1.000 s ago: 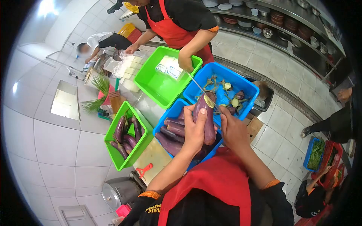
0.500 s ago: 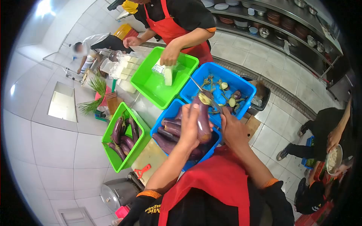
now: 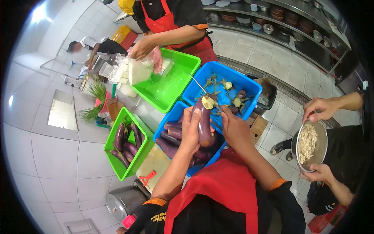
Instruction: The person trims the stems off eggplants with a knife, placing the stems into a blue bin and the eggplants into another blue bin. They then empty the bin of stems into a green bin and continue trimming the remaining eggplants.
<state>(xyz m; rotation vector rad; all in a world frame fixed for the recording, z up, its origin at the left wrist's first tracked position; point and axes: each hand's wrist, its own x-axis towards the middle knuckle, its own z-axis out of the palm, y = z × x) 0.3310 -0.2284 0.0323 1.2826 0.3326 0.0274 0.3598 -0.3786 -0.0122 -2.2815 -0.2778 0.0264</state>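
My left hand [image 3: 190, 126] is closed around a purple eggplant [image 3: 205, 126], held tilted above the blue tubs. Pale flesh shows at the eggplant's upper end, where the dark cap lies against the blade of a knife [image 3: 199, 83]. My right hand [image 3: 236, 128] grips the knife's handle, which the fingers mostly hide. Below my left hand, a blue tub [image 3: 159, 131] contains several whole eggplants. Beyond the knife, another blue tub [image 3: 255, 89] holds cut-off green stems and eggplant ends.
A green tub [image 3: 136, 167] of eggplants stands left, beside a red peeler [image 3: 147, 178] on a cutting board. Across from me, a co-worker's hands [image 3: 144, 50] hold a bagged white block near a green tub [image 3: 165, 107] of water. At right, another person holds a metal bowl [image 3: 324, 145].
The eggplant and knife shift slightly left, and more pale flesh shows at the cut. The co-worker's hands move left out of the green tub. The person with the bowl comes closer.
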